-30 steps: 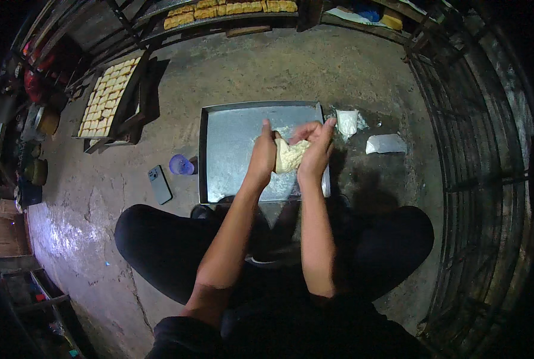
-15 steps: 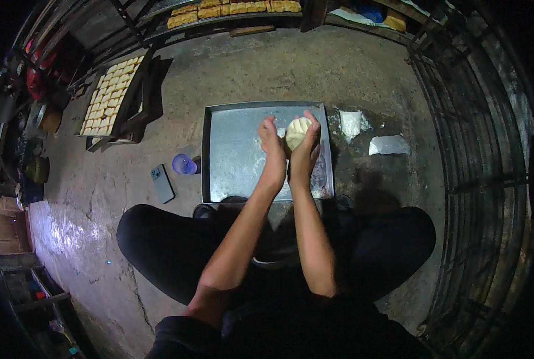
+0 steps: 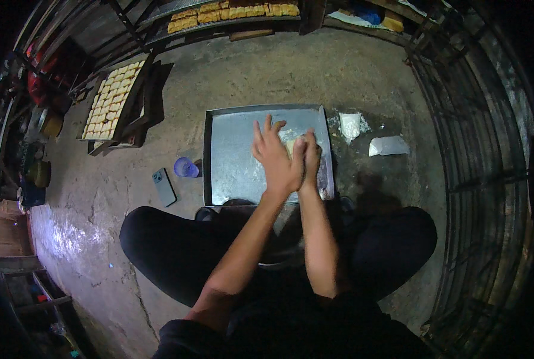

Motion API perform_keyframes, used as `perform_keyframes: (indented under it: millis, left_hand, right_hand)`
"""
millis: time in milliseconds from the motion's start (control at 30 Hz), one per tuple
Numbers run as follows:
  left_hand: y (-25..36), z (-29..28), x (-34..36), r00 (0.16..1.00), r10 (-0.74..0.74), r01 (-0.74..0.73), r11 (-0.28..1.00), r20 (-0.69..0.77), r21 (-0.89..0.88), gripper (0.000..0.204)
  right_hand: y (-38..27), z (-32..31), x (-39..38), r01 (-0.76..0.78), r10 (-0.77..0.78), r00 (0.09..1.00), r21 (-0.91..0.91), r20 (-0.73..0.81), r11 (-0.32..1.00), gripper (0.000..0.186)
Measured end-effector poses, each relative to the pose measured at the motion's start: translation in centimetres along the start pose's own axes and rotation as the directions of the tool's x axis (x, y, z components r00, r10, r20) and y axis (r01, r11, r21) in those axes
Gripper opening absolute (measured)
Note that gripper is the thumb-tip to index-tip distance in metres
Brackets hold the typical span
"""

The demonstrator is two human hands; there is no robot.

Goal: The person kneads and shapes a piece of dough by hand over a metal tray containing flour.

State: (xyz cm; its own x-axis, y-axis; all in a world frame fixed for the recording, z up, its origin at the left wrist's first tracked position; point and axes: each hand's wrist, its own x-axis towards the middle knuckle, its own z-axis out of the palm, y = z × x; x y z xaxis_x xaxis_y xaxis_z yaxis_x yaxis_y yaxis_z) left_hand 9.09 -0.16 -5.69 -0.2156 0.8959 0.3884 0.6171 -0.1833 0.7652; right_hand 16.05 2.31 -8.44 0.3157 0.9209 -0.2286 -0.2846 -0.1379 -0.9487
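A metal tray point(image 3: 234, 143) lies on the floor before my crossed legs, dusted with flour. Over its right half, a ball of pale dough point(image 3: 290, 147) shows only as a small patch between my hands. My right hand point(image 3: 310, 160) curls round the dough from the right. My left hand point(image 3: 276, 160) leans its palm side against the dough, its fingers spread and pointing away from me. The two hands touch near the wrists.
Left of the tray are a purple cup point(image 3: 185, 167) and a phone point(image 3: 164, 186). A white powder bag point(image 3: 350, 126) and a white packet point(image 3: 389, 145) lie right. A tray of pale buns point(image 3: 114, 99) stands far left; baked bread point(image 3: 234, 13) sits on a back shelf. Dark racks point(image 3: 482, 179) line the right.
My left hand has turned over the dough and spread its fingers, covering most of it. The right hand has drawn slightly nearer, and its fingers have curled in.
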Motion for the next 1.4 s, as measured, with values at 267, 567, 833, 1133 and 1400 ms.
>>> perform_keyframes:
  millis: [267,567,833,1133,1400]
  left_hand:
    - [-1.5,-3.1,3.6,0.986,0.147,-0.103,0.904,0.077,-0.414,0.071]
    - [-1.8,-2.3,2.9,0.954,-0.007,0.264,0.494,0.3,-0.828,0.084]
    - [-0.2,-2.6,2.4,0.911,0.007,0.404,0.196,0.413,-0.893,0.091]
    - [1.4,-0.8,0.4,0.872,-0.349,0.463,0.364,0.343,-0.808,0.045]
    - [-3.4,-3.1,3.7,0.746,-0.43,0.512,-0.119,0.509,-0.851,0.048]
  right_hand:
    - [-2.5,2.7,-2.8,-0.12,0.131,0.991,0.223,-0.031,0.967,0.044]
    - [-3.9,2.6,-3.4,0.144,-0.105,0.981,-0.246,0.165,0.958,0.049]
    - [-4.7,2.4,-3.0,0.4,-0.347,0.916,-0.532,0.201,0.747,0.072]
    - [-4.1,1.8,-2.3,0.285,-0.309,0.95,-0.286,-0.044,0.915,0.076]
    - [-3.7,3.1,-4.3,0.514,-0.49,0.823,-0.009,0.288,0.858,0.049]
